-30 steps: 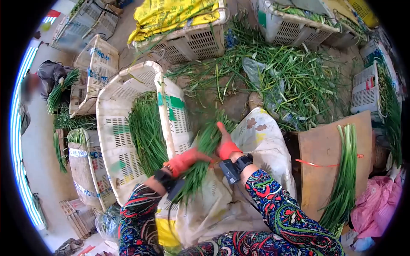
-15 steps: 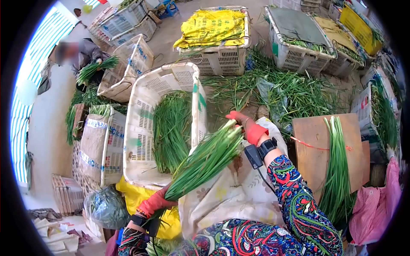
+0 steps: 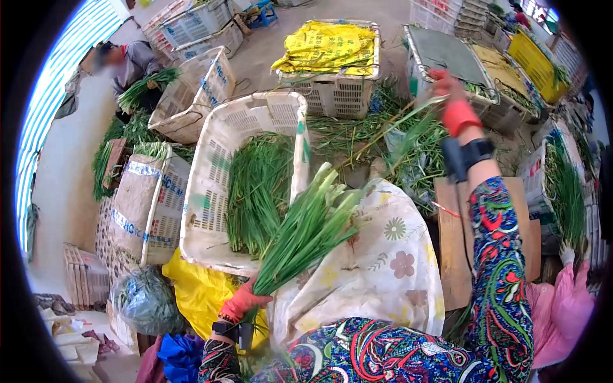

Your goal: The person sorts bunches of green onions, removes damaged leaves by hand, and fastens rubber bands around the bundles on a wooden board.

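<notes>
My left hand [image 3: 244, 301], in a red glove, is closed round the leafy lower end of a bundle of long green stalks [image 3: 300, 236]. The bundle slants up to the right, its pale ends above the flowered cloth [image 3: 396, 255] on my lap. Raised at the upper right, my right hand [image 3: 452, 102], also red-gloved, pinches a few loose stalks [image 3: 399, 121] that trail down to the left. A white crate [image 3: 300, 127] with more green stalks [image 3: 258, 191] inside stands just beyond my left hand.
Cut greens [image 3: 415, 159] litter the floor ahead. A crate under yellow sacking [image 3: 329, 48] stands beyond. To the right are a brown board [image 3: 450, 255] and a co-worker's pink sleeve [image 3: 562, 306]. Another person [image 3: 137, 64] holds greens at the upper left.
My right hand has moved up and right from the bundle's pale ends, with loose stalks in it. My left hand has kept the bundle. The view has tilted and shifted.
</notes>
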### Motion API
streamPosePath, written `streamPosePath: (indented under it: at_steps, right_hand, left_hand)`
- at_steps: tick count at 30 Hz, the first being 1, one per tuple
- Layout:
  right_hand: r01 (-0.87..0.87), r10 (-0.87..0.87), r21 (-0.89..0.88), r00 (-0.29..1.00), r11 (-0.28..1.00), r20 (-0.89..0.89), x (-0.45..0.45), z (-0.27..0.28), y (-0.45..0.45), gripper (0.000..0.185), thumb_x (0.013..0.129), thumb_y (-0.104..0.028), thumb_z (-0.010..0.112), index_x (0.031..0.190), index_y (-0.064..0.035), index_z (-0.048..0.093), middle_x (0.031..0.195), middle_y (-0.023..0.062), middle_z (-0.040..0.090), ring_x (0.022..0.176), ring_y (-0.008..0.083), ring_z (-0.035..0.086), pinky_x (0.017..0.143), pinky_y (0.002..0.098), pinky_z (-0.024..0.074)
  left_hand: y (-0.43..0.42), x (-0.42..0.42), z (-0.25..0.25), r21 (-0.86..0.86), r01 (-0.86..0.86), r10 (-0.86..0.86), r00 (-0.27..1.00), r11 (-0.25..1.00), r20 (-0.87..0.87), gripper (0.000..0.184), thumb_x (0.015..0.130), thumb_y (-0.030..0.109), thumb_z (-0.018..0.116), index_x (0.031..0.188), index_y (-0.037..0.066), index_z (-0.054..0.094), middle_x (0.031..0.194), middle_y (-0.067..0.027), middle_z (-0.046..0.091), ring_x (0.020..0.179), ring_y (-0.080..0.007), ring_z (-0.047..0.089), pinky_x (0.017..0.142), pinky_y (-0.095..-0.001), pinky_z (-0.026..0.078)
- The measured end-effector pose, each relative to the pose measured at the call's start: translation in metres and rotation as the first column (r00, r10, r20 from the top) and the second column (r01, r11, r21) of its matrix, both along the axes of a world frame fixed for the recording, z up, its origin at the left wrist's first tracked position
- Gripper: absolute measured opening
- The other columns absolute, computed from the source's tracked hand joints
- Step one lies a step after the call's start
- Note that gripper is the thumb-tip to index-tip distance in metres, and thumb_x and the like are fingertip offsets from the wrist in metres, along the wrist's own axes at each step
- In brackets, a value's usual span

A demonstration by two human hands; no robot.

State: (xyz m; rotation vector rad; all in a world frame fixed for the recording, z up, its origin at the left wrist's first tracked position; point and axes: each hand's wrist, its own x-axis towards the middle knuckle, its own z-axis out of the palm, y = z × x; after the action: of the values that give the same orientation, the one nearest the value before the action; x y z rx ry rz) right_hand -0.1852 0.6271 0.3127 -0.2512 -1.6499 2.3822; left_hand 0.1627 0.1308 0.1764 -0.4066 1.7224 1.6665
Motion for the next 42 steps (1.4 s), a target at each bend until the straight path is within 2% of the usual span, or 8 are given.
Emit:
streamPosePath:
  at_steps: [3, 6, 10, 12, 15, 18, 25, 42]
  right_hand:
    - [0.201, -0.226, -0.158, 0.961, 0.967, -0.161, -0.058, -0.037, 0.112, 0.032, 0.089, -0.021, 0.037, 0.104, -0.0036, 0.059, 0.058, -0.0056, 0.039, 0.051, 0.0067, 0.039, 0.044, 0.0226, 0.0337]
    - [0.349, -0.349, -0.289, 0.936, 0.891, 0.054, -0.054, -0.068, 0.149, 0.038, 0.087, -0.034, 0.045, 0.11, -0.0046, 0.055, 0.054, -0.0054, 0.039, 0.043, 0.0074, 0.036, 0.042, 0.0217, 0.0329]
    - [-0.214, 0.027, 0.462, 0.925, 0.861, 0.378, 0.016, -0.096, 0.071, 0.065, 0.07, -0.05, 0.061, 0.114, -0.0025, 0.053, 0.123, 0.0148, 0.048, 0.106, 0.0261, 0.046, 0.082, 0.0416, 0.0402]
    - [-0.516, 0.238, 0.396, 0.787, 0.759, 0.57, 0.035, -0.118, 0.016, 0.068, 0.069, -0.049, 0.063, 0.122, -0.0081, 0.048, 0.135, 0.0102, 0.034, 0.123, 0.0277, 0.032, 0.095, 0.0459, 0.0285]
    - [-0.673, 0.638, 0.565, 0.707, 0.477, 0.304, 0.071, -0.156, -0.056, 0.059, 0.07, -0.04, 0.065, 0.118, -0.0102, 0.052, 0.133, 0.0128, 0.036, 0.123, 0.0266, 0.033, 0.098, 0.0365, 0.03]
    - [-0.294, 0.675, 0.905, 0.738, 0.308, 0.01, 0.129, -0.132, -0.135, 0.049, 0.067, -0.032, 0.065, 0.112, -0.0133, 0.056, 0.128, 0.0116, 0.04, 0.118, 0.0275, 0.037, 0.098, 0.0336, 0.0312]
    - [-0.462, 0.506, 0.633, 0.853, 0.621, 0.127, 0.138, -0.162, -0.197, 0.026, 0.069, -0.02, 0.063, 0.093, -0.0085, 0.064, 0.111, 0.0062, 0.052, 0.105, 0.0224, 0.047, 0.088, 0.0301, 0.0396]
    - [-0.438, 0.558, 0.815, 0.811, 0.379, 0.177, 0.138, -0.163, -0.194, 0.019, 0.067, -0.03, 0.059, 0.079, -0.0178, 0.066, 0.098, 0.0029, 0.061, 0.111, 0.0166, 0.044, 0.101, 0.0332, 0.0224]
  left_hand:
    - [0.001, 0.001, -0.004, -0.025, 0.009, -0.009, 1.0, 1.0, -0.024, 0.075, 0.069, -0.002, 0.068, 0.133, 0.012, 0.032, 0.091, -0.0002, 0.058, 0.064, -0.0097, 0.055, 0.055, -0.0233, 0.048]
    - [0.003, 0.002, -0.006, -0.034, 0.005, -0.007, 0.998, 0.999, -0.056, 0.076, 0.069, -0.002, 0.068, 0.134, 0.012, 0.031, 0.096, -0.0014, 0.059, 0.067, -0.0096, 0.055, 0.056, -0.0234, 0.049]
    - [0.011, 0.003, 0.001, -0.066, -0.026, 0.022, 0.998, 0.997, -0.06, 0.08, 0.069, -0.002, 0.069, 0.136, 0.013, 0.027, 0.097, -0.0015, 0.058, 0.068, -0.0093, 0.055, 0.056, -0.0229, 0.048]
    - [0.013, 0.003, 0.002, -0.086, -0.038, 0.03, 0.996, 0.996, -0.087, 0.083, 0.069, -0.001, 0.069, 0.137, 0.012, 0.024, 0.092, -0.0009, 0.058, 0.067, -0.0092, 0.053, 0.054, -0.0225, 0.047]
    - [0.008, 0.008, -0.003, -0.115, -0.047, 0.04, 0.997, 0.992, -0.064, 0.083, 0.07, -0.002, 0.069, 0.138, 0.012, 0.024, 0.092, -0.0001, 0.057, 0.067, -0.0084, 0.053, 0.055, -0.0219, 0.046]
    - [0.007, 0.011, -0.005, -0.109, -0.068, 0.06, 0.995, 0.992, -0.077, 0.083, 0.07, -0.001, 0.069, 0.138, 0.013, 0.023, 0.092, 0.0006, 0.057, 0.065, -0.0075, 0.051, 0.056, -0.0213, 0.046]
    - [0.011, 0.017, -0.005, -0.11, -0.083, 0.072, 0.993, 0.99, -0.097, 0.082, 0.069, -0.003, 0.068, 0.137, 0.013, 0.025, 0.092, 0.0018, 0.057, 0.063, -0.0059, 0.05, 0.054, -0.0206, 0.045]
    - [0.015, 0.014, -0.003, -0.059, -0.129, 0.127, 0.991, 0.99, -0.038, 0.075, 0.069, -0.004, 0.068, 0.133, 0.012, 0.033, 0.093, -0.0008, 0.059, 0.072, -0.0087, 0.055, 0.056, -0.0212, 0.047]
